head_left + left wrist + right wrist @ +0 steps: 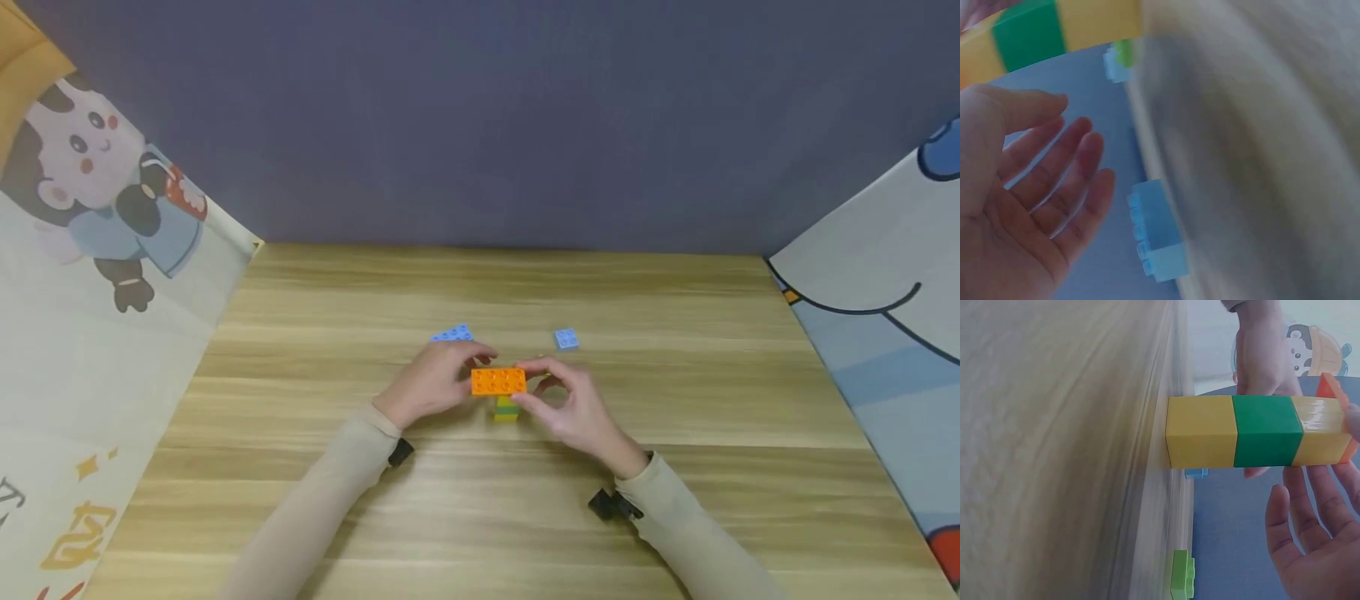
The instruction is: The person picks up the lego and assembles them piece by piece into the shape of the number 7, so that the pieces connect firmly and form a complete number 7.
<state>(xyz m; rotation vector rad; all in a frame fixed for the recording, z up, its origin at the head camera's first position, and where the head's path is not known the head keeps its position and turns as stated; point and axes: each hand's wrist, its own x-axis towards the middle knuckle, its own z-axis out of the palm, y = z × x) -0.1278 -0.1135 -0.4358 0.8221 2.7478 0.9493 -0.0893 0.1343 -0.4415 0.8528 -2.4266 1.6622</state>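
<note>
An orange brick point(498, 382) lies across the top of a stack of yellow and green blocks point(1266, 431) standing on the table. My right hand point(573, 408) pinches the orange brick's right end between thumb and forefinger, its other fingers spread beside the stack in the right wrist view. At the brick's left end is my left hand point(435, 379), its fingers relaxed and apart. The left wrist view shows that hand's point(1041, 181) palm holding nothing, its thumb just beneath the stack's image. From above, the orange brick hides most of the stack.
A long blue brick point(453, 333) lies beyond my left hand, partly covered by it. Farther right is a small blue brick point(566, 338). A light green brick point(1180, 575) lies on the wooden table point(480, 533). A dark wall point(480, 125) closes off the far side.
</note>
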